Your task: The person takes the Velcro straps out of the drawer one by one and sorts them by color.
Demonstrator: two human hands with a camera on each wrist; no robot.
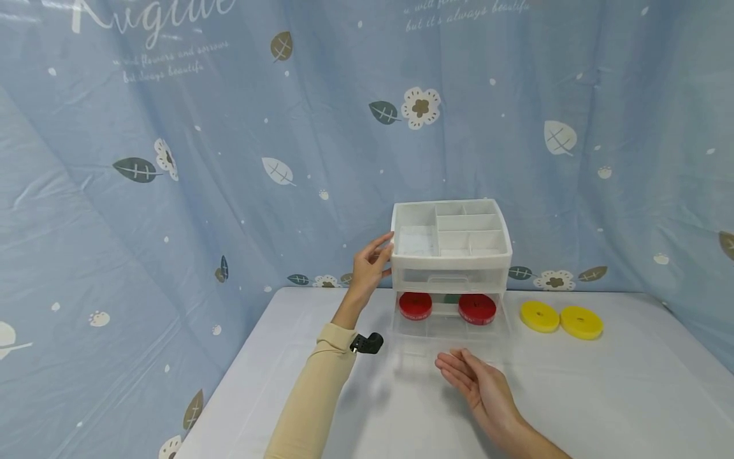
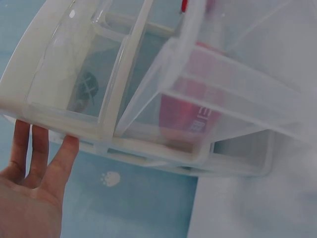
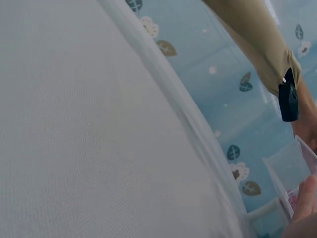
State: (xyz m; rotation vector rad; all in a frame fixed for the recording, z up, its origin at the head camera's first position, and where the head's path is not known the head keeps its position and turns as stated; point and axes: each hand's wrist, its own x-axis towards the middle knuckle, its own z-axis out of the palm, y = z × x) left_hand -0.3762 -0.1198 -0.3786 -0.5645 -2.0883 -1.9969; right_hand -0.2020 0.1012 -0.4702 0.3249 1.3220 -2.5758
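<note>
A white plastic drawer unit [image 1: 453, 262] stands at the back of the table, its shallow upper drawer [image 1: 424, 278] closed. The clear lower drawer [image 1: 415, 347] is pulled out toward me. Inside it are two flat red rolls, a left red roll [image 1: 415, 306] and a right red roll [image 1: 477, 310] with pale print on its side. My left hand [image 1: 367, 271] touches the unit's left side, fingertips along its edge in the left wrist view. My right hand [image 1: 487, 395] is held at the front of the open drawer, fingers extended and nothing held.
Two yellow rolls, a left yellow roll [image 1: 539, 317] and a right yellow roll [image 1: 582, 322], lie side by side right of the unit. Divided compartments [image 1: 467, 223] form the unit's top. A blue printed curtain [image 1: 344, 140] hangs behind the white table [image 1: 602, 395].
</note>
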